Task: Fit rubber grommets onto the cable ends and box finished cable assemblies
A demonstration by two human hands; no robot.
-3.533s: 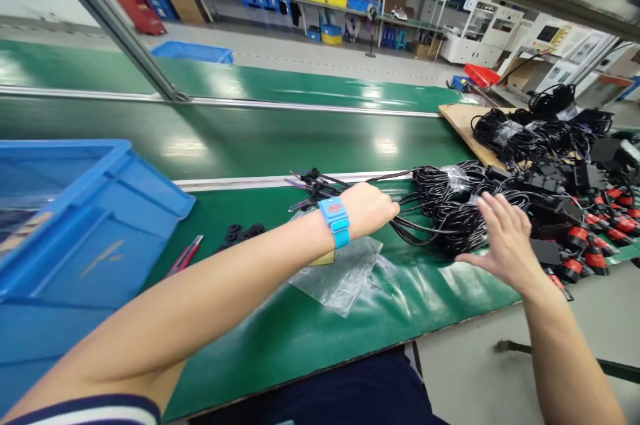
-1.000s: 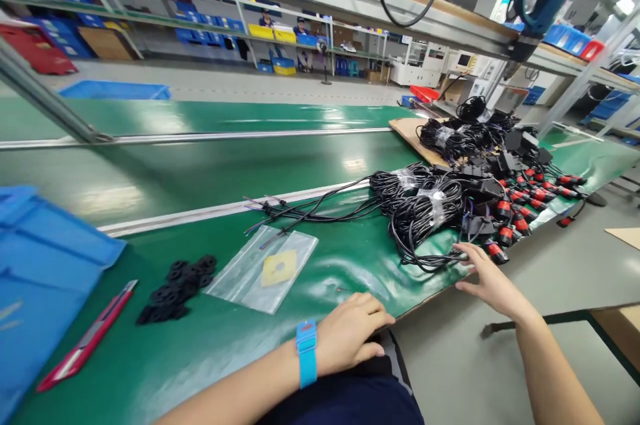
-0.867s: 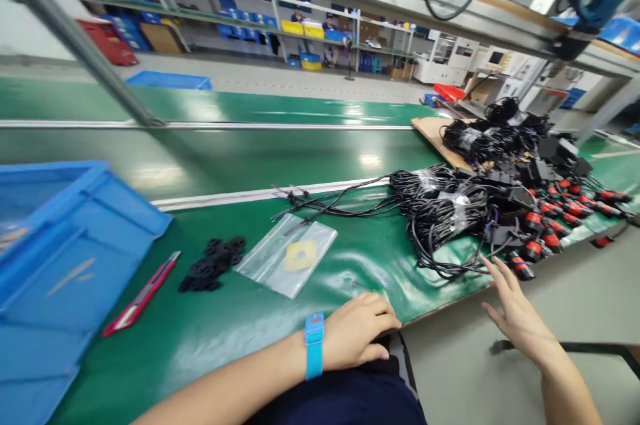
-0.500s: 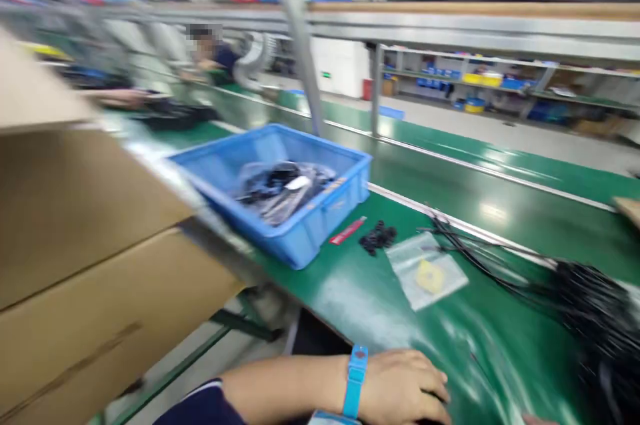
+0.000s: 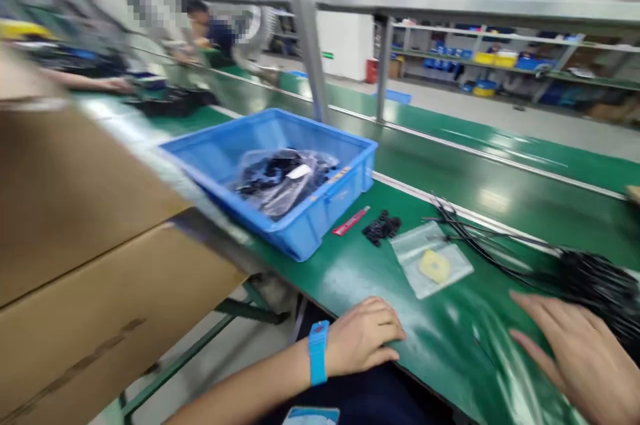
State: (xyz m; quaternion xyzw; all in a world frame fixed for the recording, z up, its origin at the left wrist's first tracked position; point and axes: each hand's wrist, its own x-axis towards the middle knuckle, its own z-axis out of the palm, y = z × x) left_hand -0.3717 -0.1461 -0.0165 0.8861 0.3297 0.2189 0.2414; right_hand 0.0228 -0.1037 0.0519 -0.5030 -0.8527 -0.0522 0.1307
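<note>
My left hand (image 5: 363,335), with a blue strap (image 5: 318,353) around its wrist, rests on the near edge of the green work surface (image 5: 345,278). Its fingers are loosely bent over the edge, and no object shows in them. At the right my right hand (image 5: 583,351) is stretched out, thumb apart from the fingers and nothing held. It is over a shiny clear plastic sheet or bag (image 5: 515,378), close to a bundle of black cables (image 5: 595,285); whether it touches them I cannot tell. Between and beyond the hands lies a zip bag (image 5: 410,255) with a yellow piece (image 5: 435,267) inside.
A blue bin (image 5: 320,225) holds a plastic bag of dark parts (image 5: 273,178). Nearby lie small black parts (image 5: 383,227) and a red strip (image 5: 351,221). Cardboard boxes (image 5: 100,265) stand at left, a metal post (image 5: 306,38) behind, and people work further back.
My right hand has come into view from the bottom right. My left hand has shifted left and up in the picture to the table edge. The camera view has tilted down.
</note>
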